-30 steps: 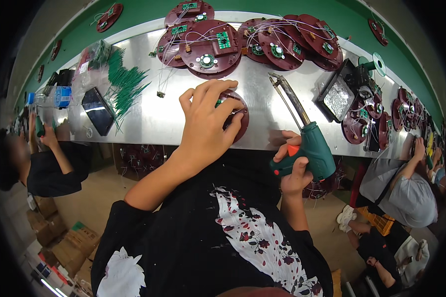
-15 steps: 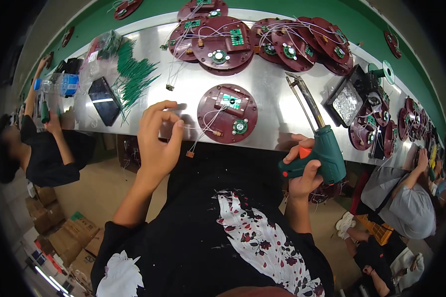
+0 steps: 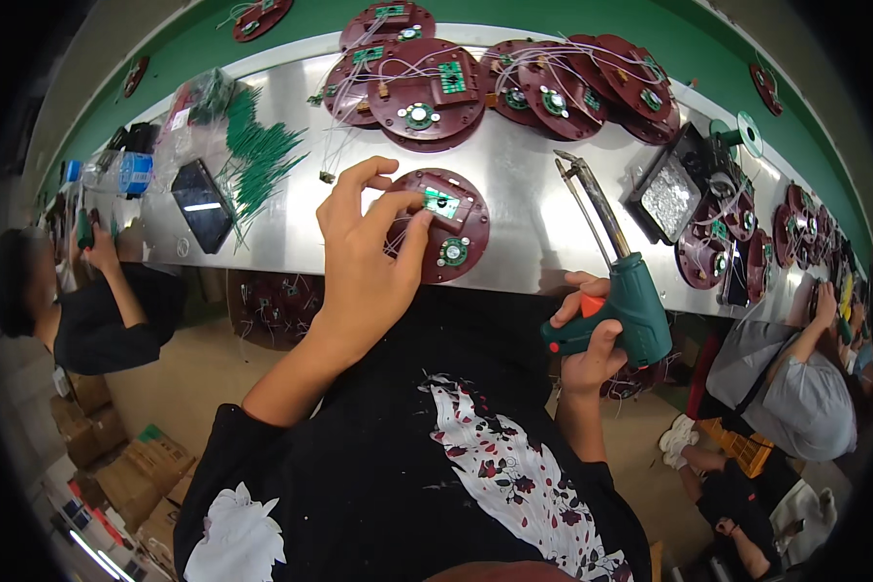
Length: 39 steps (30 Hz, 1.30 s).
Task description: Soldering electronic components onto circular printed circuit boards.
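l. hand [image 3: 367, 267] arches over left part of maroon disc [image 3: 448, 233] on metal bench [image 3: 524, 242], thumb + index close together at its green pcb [image 3: 443, 203]; can't tell if they pinch anything. r. hand [image 3: 590, 362], right of disc, grips green soldering gun [image 3: 640, 312]. more discs [image 3: 412, 97] beyond disc.

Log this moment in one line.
left hand: over round maroon plastic disc | right hand: holding green pistol-shaped plastic soldering gun | disc: on silver metal table

Holding a green soldering gun [image 3: 642, 315] in the right hand [image 3: 589, 365], partly over a shiny surface [image 3: 524, 218]; reaching with the left hand [image 3: 371, 242] to a small green board [image 3: 442, 203] on a dark red disc [image 3: 435, 239], near overlapping discs [image 3: 400, 105].
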{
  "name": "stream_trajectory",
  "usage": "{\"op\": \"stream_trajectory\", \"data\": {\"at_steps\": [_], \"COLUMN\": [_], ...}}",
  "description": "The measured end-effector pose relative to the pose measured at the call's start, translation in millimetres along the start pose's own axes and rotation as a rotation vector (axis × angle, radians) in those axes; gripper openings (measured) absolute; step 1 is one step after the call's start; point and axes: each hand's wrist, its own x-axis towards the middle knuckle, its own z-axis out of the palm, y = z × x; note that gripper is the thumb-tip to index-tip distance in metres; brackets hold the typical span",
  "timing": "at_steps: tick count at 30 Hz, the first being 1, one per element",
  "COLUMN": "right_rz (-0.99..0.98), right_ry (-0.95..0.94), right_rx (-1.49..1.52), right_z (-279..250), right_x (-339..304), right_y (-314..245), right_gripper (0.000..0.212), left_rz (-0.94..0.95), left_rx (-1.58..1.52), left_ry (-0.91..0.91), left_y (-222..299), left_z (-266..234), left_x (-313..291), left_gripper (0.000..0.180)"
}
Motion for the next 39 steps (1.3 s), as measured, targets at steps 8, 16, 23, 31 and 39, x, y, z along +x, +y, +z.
{"op": "stream_trajectory", "data": {"at_steps": [8,16,23,31,39], "right_rz": [0.033,0.035,0.004,-0.02,-0.04], "right_ry": [0.005,-0.014,-0.154,-0.185,-0.227], "right_rx": [-0.012,-0.049,-0.274,-0.235,-0.34], "right_z": [-4.0,-6.5,-14.6,-19.5,-11.0], "right_x": [2.2,8.4,11.9,8.1,12.1], "right_y": [1.7,-0.2,-5.1,0.6,-4.7], "right_gripper": [0.067,0.069,0.073,0.063,0.061], "left_rz": [-0.017,-0.097,-0.175,-0.2,-0.183], "left_rx": [-0.161,-0.282,-0.37,-0.395,-0.304], "left_ry": [0.007,-0.16,-0.168,-0.132,-0.14], "left_y": [-9.7,-18.7,-19.4,-21.5,-18.8], "left_z": [27.3,34.2,35.6,38.6,39.2], "left_x": [14.6,21.1,19.5,17.2,17.7], "left_gripper": [0.015,0.009,0.009,0.014,0.016]}}
